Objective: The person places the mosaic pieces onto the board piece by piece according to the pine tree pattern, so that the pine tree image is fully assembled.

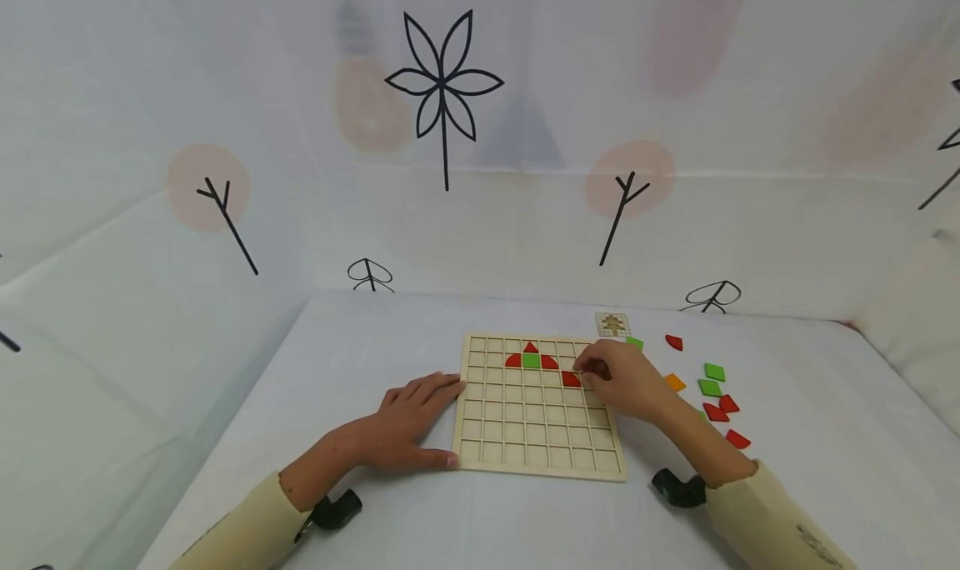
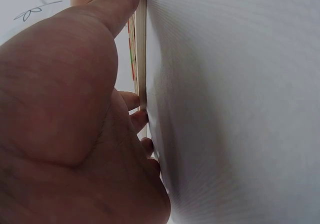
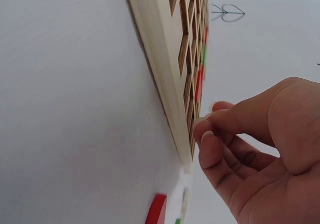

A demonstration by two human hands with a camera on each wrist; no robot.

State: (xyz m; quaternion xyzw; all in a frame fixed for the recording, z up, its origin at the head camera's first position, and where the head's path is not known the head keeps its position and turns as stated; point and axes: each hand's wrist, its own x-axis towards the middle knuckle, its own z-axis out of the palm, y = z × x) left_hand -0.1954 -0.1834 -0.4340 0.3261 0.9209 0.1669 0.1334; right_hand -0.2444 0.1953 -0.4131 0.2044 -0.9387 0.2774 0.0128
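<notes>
A pale wooden grid board lies on the white cloth. My left hand rests flat beside it, fingers spread, with fingertips and thumb at its left edge. In its upper cells sit a red triangle, a green square and red curved pieces on either side of the square. Another red piece lies one row lower, to the right. My right hand is over the board's right edge, thumb and fingers curled together close to that piece. I cannot tell whether a piece is between the fingertips.
Right of the board lie several loose red, green and orange pieces. A small card with a tree pattern lies behind the board's upper right corner. A printed cloth wall rises at the back.
</notes>
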